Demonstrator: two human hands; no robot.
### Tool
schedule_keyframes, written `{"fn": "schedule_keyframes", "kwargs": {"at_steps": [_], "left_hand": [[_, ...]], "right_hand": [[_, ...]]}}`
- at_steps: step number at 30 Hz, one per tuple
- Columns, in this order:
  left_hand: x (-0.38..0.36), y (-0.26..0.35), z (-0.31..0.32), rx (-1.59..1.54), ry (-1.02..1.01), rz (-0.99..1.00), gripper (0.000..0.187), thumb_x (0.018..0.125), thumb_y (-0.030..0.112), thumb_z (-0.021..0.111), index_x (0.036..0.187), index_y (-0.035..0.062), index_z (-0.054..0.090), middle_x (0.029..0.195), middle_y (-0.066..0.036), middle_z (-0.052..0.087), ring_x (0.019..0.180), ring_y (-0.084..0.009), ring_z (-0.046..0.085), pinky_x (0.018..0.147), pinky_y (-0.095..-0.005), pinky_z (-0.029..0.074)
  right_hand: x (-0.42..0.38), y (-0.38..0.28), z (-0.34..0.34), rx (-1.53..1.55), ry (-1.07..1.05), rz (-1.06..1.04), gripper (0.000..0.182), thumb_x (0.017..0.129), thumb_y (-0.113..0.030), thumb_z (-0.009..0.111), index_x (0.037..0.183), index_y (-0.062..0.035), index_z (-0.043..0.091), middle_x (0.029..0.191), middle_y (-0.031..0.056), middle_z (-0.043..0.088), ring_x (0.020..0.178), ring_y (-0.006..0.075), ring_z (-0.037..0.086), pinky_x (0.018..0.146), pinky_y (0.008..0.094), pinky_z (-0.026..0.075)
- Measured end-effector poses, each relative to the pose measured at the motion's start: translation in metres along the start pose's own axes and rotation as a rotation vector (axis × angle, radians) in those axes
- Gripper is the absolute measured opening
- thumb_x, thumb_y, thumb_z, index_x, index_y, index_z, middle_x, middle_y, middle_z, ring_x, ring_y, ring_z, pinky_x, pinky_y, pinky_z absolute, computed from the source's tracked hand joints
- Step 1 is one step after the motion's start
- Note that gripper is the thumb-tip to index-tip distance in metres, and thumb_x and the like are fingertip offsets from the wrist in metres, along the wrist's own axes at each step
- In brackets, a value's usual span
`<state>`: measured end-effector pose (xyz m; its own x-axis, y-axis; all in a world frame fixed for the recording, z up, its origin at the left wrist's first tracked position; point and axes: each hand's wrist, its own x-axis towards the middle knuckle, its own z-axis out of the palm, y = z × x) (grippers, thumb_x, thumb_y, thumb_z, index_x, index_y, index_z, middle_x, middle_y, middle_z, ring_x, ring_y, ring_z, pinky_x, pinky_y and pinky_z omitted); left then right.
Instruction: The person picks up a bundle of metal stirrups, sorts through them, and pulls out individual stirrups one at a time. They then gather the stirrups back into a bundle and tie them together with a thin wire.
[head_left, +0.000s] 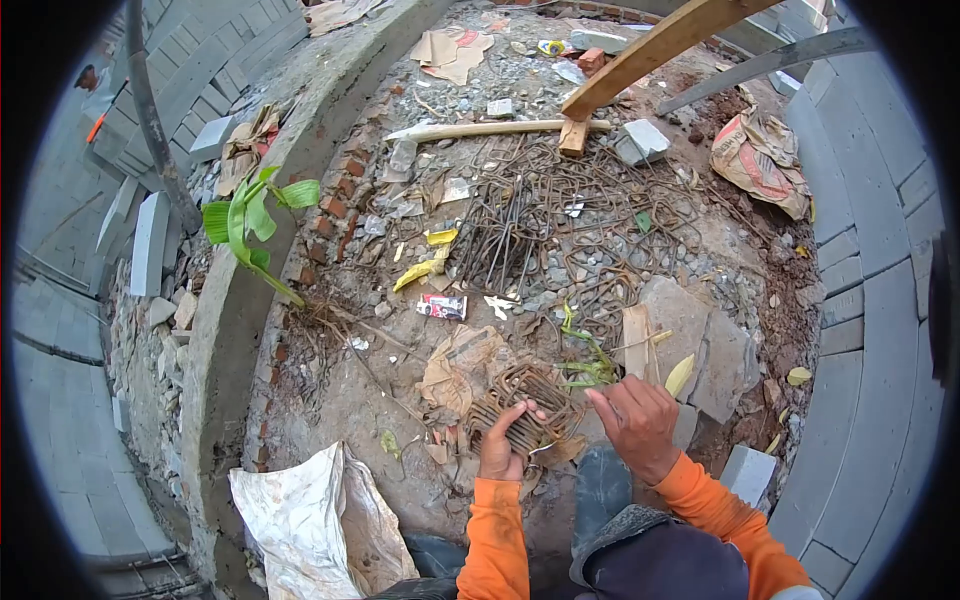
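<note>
My left hand (503, 448) is wrapped round a bundle of rusty bent steel stirrups (528, 398), low in front of me. To its right, my right hand (642, 420) is raised with its fingers curled together, a little apart from the bundle. Anything between those fingers is too small to make out. Beneath the bundle lie crumpled brown paper (462, 370) and bare ground. Further ahead is a large tangled heap of similar loose stirrups (600, 210).
A white sack (300, 525) lies at lower left. A low concrete beam (235, 350) runs along the left, with a green plant (245, 225) against it. Broken slabs (715, 365) lie at right, beside a block wall (870, 400). A wooden beam (650, 55) slants overhead.
</note>
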<state>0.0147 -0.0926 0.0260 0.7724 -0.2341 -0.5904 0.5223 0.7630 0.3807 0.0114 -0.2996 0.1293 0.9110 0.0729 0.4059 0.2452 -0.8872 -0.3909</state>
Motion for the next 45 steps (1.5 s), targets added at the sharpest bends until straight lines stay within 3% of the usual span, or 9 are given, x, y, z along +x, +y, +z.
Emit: {"fn": "schedule_keyframes", "kwargs": {"at_steps": [9,15,21,24,27,30,33,42,45], "left_hand": [[-0.008,0.013,0.008,0.016,0.068,0.124,0.017,0.096,0.018,0.067,0.102,0.0031,0.064,0.093,-0.005,0.067,0.088,-0.0196,0.067,0.084,-0.0341,0.054],[-0.002,0.014,-0.003,-0.082,0.127,0.143,0.013,0.095,0.017,0.068,0.099,0.005,0.064,0.091,-0.004,0.067,0.086,-0.0179,0.067,0.081,-0.032,0.054],[0.0,0.017,-0.005,-0.103,0.2,0.179,0.011,0.094,0.017,0.069,0.096,0.0063,0.066,0.086,-0.003,0.067,0.085,-0.0156,0.066,0.078,-0.0322,0.054],[0.003,0.012,-0.011,-0.091,0.215,0.18,0.011,0.094,0.017,0.069,0.095,0.0061,0.066,0.085,-0.003,0.067,0.083,-0.0156,0.066,0.077,-0.0316,0.055],[0.005,0.008,-0.013,-0.114,0.236,0.178,0.012,0.094,0.017,0.069,0.094,0.0055,0.065,0.086,-0.003,0.067,0.08,-0.0159,0.066,0.074,-0.0314,0.056],[0.003,0.013,-0.011,-0.117,0.204,0.15,0.013,0.094,0.018,0.069,0.093,0.0058,0.065,0.085,-0.003,0.067,0.081,-0.0159,0.066,0.076,-0.0312,0.055],[-0.003,0.022,-0.003,-0.123,0.215,0.16,0.012,0.094,0.016,0.068,0.096,0.005,0.064,0.088,-0.004,0.066,0.084,-0.0177,0.065,0.08,-0.0312,0.053],[-0.001,0.033,-0.019,-0.147,0.237,0.232,0.012,0.092,0.015,0.071,0.094,0.0048,0.066,0.087,-0.003,0.066,0.084,-0.0174,0.065,0.08,-0.0312,0.052],[0.0,0.033,-0.018,-0.143,0.252,0.215,0.012,0.093,0.015,0.07,0.094,0.0049,0.065,0.087,-0.003,0.066,0.083,-0.0177,0.066,0.079,-0.0314,0.053]], "right_hand": [[0.006,-0.007,0.003,0.012,-0.054,-0.12,0.028,0.084,-0.022,0.077,0.069,-0.0101,0.056,0.065,0.0036,0.047,0.058,0.0228,0.051,0.054,0.0377,0.036],[-0.009,0.001,-0.002,0.098,-0.249,-0.193,0.022,0.084,-0.025,0.077,0.075,-0.0102,0.064,0.066,0.0029,0.049,0.059,0.0224,0.054,0.056,0.0362,0.04],[-0.014,0.008,-0.036,0.171,-0.577,-0.075,0.022,0.084,-0.029,0.077,0.088,-0.0081,0.072,0.07,0.0048,0.058,0.063,0.0266,0.061,0.059,0.0374,0.048],[-0.009,0.011,-0.043,0.248,-0.684,-0.005,0.02,0.083,-0.026,0.078,0.087,-0.0071,0.072,0.067,0.0057,0.056,0.061,0.028,0.06,0.06,0.0398,0.048],[0.0,0.029,-0.045,0.221,-0.772,0.177,0.014,0.083,-0.017,0.074,0.089,-0.0051,0.071,0.078,0.0103,0.06,0.071,0.03,0.062,0.067,0.0406,0.05],[0.004,0.031,-0.043,0.228,-0.436,0.074,0.014,0.081,-0.008,0.07,0.093,-0.0028,0.069,0.095,0.016,0.061,0.083,0.0314,0.062,0.075,0.0384,0.051],[0.007,0.035,-0.046,0.156,-0.441,0.019,0.02,0.08,-0.001,0.066,0.1,-0.0018,0.069,0.112,0.0187,0.058,0.096,0.0348,0.061,0.085,0.0383,0.05],[0.011,0.058,-0.068,0.247,-0.498,0.018,0.025,0.09,0.003,0.058,0.114,-0.0007,0.065,0.081,0.0161,0.066,0.075,0.0356,0.066,0.075,0.0401,0.054],[0.019,0.044,-0.078,0.271,-0.529,0.296,0.02,0.092,0.0,0.057,0.112,-0.001,0.063,0.082,0.0153,0.066,0.076,0.0364,0.066,0.073,0.0414,0.052]]}}
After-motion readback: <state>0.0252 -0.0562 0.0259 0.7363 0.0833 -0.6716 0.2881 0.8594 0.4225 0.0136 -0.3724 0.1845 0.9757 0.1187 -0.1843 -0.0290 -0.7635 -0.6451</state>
